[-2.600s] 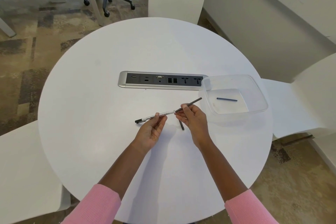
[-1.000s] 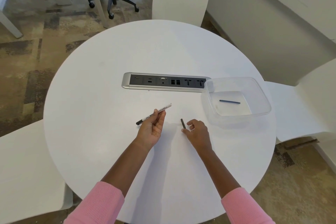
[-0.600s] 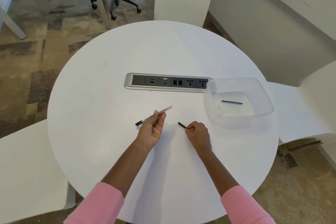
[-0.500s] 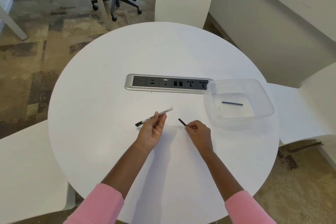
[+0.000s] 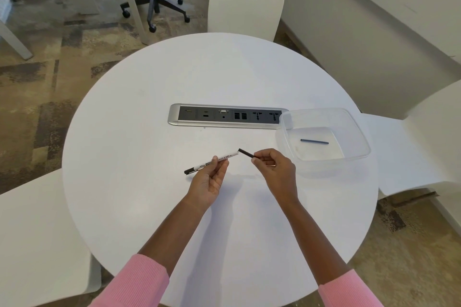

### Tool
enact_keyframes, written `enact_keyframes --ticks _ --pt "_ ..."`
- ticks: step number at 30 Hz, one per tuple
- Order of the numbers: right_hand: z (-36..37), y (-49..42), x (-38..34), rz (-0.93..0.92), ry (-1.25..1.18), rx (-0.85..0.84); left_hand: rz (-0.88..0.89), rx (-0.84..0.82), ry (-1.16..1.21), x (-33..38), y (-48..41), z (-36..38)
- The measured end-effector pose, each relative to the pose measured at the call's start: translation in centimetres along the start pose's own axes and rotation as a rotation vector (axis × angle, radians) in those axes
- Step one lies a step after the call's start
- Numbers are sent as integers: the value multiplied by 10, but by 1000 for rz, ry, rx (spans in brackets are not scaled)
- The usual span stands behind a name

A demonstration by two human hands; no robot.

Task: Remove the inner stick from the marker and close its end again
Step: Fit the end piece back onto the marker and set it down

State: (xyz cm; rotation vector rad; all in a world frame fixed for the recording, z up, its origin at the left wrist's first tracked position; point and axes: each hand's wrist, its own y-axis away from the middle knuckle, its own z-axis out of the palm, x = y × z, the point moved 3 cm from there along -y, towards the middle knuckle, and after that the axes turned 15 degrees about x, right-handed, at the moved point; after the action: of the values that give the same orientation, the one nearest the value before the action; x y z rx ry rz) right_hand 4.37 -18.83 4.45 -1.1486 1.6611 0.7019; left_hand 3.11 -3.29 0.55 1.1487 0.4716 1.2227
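The marker (image 5: pixel 212 162), at frame centre above the bench (image 5: pixel 149 207), is pinched mid-barrel by the left hand (image 5: pixel 209 182), its white end angled right, probably to receive the black end plug (image 5: pixel 247 154). The right hand (image 5: pixel 274 169) pinches that plug in its fingertips, tip at the opening. The inner stick (image 5: pixel 314 142) lies in the clear tub (image 5: pixel 359 132) at right. A socket panel (image 5: pixel 224 116) sits behind; neither is in the way.

I count two hands, my left hand (image 5: pixel 208 183) and right hand (image 5: pixel 274 167); one marker (image 5: pixel 212 161); one short black piece (image 5: pixel 245 153); one stick (image 5: pixel 314 142) in one clear tub (image 5: pixel 359 132) at 2 o'clock; one socket panel (image 5: pixel 228 116); one table (image 5: pixel 224 70); three white chairs (image 5: pixel 245 0) at 12, 3 and 8 o'clock.
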Motion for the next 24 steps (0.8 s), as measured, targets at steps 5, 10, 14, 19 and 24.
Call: enact_keyframes --ticks 5,10,14,19,24 --pt "-2 3 0 -81 34 -10 0 10 16 0 0 0" --pt "-6 7 -8 -300 114 -5 37 8 -31 1 -1 -2" --pt "-9 6 -15 -490 225 -44 88 -10 -72 3 -2 -4" --pt "-11 7 -18 -540 230 -72 116 -4 -74 3 -3 -3" --pt "-11 12 -17 -546 217 -84 114 9 -77 1 -5 -4"
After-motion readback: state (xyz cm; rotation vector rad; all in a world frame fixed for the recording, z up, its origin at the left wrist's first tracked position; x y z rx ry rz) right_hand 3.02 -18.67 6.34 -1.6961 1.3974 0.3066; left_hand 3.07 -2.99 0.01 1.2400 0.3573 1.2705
